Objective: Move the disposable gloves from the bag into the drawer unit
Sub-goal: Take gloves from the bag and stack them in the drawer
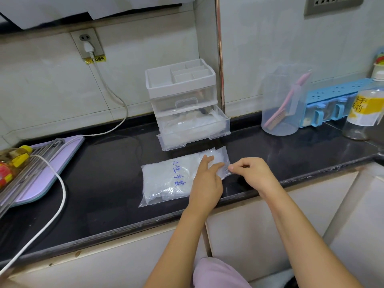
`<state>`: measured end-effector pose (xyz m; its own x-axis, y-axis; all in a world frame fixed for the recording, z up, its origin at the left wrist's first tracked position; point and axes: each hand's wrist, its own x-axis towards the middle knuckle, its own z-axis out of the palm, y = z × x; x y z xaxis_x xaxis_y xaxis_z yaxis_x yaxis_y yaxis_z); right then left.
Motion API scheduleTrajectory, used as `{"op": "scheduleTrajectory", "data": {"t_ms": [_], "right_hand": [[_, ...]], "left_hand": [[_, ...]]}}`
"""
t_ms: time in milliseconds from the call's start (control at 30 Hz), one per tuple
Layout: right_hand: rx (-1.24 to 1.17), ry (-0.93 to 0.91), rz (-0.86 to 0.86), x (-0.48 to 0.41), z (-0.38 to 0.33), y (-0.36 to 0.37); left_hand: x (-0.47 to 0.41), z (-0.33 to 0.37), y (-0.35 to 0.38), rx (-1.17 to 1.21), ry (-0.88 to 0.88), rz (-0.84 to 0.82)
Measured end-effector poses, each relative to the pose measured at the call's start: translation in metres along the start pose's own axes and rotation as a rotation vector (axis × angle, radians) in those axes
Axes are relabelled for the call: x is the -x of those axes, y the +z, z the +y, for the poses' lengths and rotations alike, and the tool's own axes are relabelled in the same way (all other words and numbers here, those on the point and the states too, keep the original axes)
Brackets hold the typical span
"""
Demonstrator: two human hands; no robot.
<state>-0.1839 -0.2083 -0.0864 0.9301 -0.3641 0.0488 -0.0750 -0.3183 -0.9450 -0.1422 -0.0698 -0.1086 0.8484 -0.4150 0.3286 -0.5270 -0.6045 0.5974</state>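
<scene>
Head view: clear bag (172, 177) of disposable gloves lying flat on black worktop (99, 183), blue handwriting on top, just in front of drawer unit (185, 104). Lower drawer (193, 129) standing pulled out, white plastic gloves (187, 123) already lying inside. Left hand (205, 183) resting on bag's right part, grip spread, fingers flat. Right hand (253, 173) pinching bag's right edge, grip pressed together, thumb against fingertips. Clear jug (282, 104) with pink brush standing well to right.

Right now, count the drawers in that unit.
2. The upper drawer is shut, under the tray top; the lower drawer is pulled out, with clear plastic inside. None seem hidden.
</scene>
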Motion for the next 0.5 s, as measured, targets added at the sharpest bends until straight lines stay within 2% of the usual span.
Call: {"op": "scheduleTrajectory", "data": {"t_ms": [167, 300, 400, 500], "right_hand": [[-0.168, 0.038, 0.149, -0.002, 0.001, -0.026], [-0.402, 0.157, 0.297, -0.008, 0.006, -0.055], [-0.513, 0.248, 0.195, -0.013, 0.005, -0.068], [-0.339, 0.344, 0.049, -0.027, 0.002, -0.075]], "left_hand": [[0.000, 0.000, 0.000, -0.018, -0.003, 0.011], [0.000, -0.001, 0.000, -0.026, -0.001, -0.003], [-0.001, -0.002, 0.001, -0.019, -0.009, -0.013], [-0.001, -0.001, 0.001, -0.018, -0.005, -0.016]]}}
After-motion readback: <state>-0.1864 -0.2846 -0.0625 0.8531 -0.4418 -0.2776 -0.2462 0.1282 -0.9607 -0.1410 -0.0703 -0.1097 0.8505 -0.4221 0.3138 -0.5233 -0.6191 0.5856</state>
